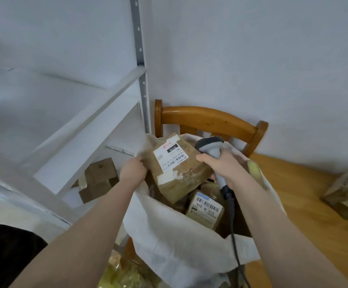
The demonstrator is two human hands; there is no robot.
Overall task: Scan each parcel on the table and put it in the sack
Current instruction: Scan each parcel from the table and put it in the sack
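The table point(293, 194) is carrying a second parcel point(345, 192) at its right. The sack point(169, 235) is sitting open on a chair point(210, 119) (a labelled box point(205, 208) is already lying inside). The held parcel point(179, 173) is hovering in its mouth, the left grip point(132, 170) clutching its left side, the right grip point(225, 169) clasping the scanner point(210, 146). The dropping step is probably under way; next, letting go cleanly.
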